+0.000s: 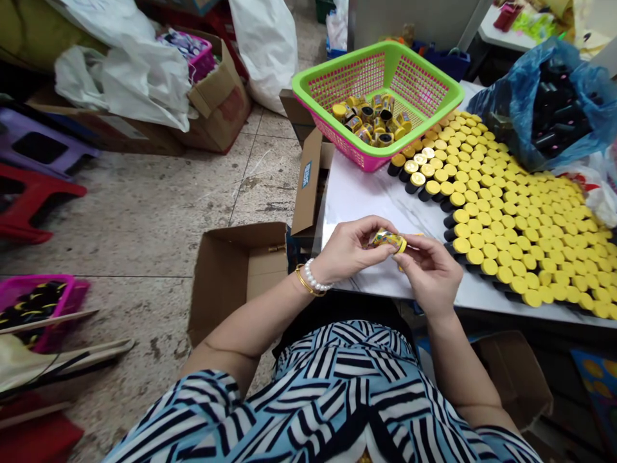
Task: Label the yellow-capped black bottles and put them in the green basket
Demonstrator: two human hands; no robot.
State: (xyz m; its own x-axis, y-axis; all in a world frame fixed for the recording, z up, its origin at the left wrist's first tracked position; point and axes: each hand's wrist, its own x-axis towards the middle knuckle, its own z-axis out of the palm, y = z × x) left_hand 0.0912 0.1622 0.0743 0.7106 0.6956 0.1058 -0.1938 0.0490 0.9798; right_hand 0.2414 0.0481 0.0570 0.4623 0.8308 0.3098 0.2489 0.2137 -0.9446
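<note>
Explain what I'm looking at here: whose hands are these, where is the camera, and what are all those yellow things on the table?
There is no machine: one camera sits on a person's head and looks down at their own two bare hands. The left hand and right hand together hold one small tube with a yellow cap and a patterned wrap, above the near edge of the white table. To the right, many black tubes with yellow caps stand packed in rows. Behind them a green and pink basket holds a few wrapped tubes. A blue bag at the far right holds dark pieces. An open cardboard box sits on the floor to the left.
</note>
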